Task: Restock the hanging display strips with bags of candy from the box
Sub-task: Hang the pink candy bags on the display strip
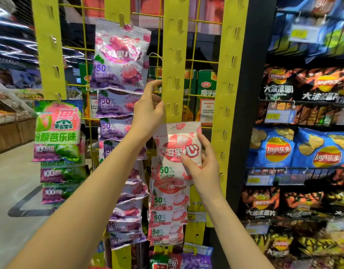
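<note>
Several yellow hanging strips with hook tabs stand before me. My right hand [203, 167] grips a white and red candy bag [178, 146], its top edge against the middle strip [174, 61], above several more white-red bags [168, 208]. My left hand [147, 111] pinches the left edge of that strip just above the bag. Purple candy bags [118, 61] fill the strip to the left. Green and pink bags [58, 131] hang on the far-left strip [48, 47]. The box is not in view.
A yellow wire grid [198, 61] backs the strips. A black upright [250, 94] separates them from shelves of chip bags [297, 148] on the right. Another yellow strip [228, 74] hangs bare beside the upright. An open aisle floor [13, 177] lies at left.
</note>
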### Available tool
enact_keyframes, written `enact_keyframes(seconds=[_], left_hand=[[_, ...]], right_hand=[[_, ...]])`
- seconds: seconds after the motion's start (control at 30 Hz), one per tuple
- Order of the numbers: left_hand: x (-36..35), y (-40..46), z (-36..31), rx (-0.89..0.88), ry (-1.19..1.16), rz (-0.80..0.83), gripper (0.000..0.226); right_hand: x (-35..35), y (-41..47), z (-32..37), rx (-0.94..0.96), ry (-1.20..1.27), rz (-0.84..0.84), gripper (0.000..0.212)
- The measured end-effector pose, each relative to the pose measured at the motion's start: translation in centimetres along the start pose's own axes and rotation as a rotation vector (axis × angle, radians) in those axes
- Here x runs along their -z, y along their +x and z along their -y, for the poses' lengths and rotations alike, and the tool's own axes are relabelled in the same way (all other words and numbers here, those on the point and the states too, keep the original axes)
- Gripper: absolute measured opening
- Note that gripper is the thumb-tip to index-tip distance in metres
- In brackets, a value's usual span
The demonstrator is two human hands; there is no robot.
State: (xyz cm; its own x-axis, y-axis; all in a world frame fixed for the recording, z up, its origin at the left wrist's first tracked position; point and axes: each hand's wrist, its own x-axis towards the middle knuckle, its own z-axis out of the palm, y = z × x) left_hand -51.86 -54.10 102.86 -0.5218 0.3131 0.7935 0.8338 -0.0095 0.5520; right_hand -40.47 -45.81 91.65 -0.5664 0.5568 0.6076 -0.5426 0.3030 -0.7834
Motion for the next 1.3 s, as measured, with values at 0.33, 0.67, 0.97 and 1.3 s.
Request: enact_keyframes(seconds=[0.33, 0.67, 0.97, 1.3], left_hand=[[-0.3, 0.1, 0.8, -0.012, -0.054, 0.014, 0.049], [-0.7, -0.4, 1.0, -0.066, 0.016, -0.055, 0.046], [-1.5, -2.8, 2.1, -0.371, 0.230, -0.129, 0.046], [-6.5, -6.4, 1.6, -0.646, 0.612, 0.123, 0.026]], right_hand=[[-0.1, 0.0, -1.1, -0.137, -0.013, -0.030, 0.056], [-0.9, -0.7, -2.5, -0.142, -0.236, -0.107, 0.059], [0.2, -1.5, -0.5, 0.059, -0.645, -0.242, 0.032], [10.5, -1.0, 2.3, 0.059, -1.410, -0.202, 0.037]])
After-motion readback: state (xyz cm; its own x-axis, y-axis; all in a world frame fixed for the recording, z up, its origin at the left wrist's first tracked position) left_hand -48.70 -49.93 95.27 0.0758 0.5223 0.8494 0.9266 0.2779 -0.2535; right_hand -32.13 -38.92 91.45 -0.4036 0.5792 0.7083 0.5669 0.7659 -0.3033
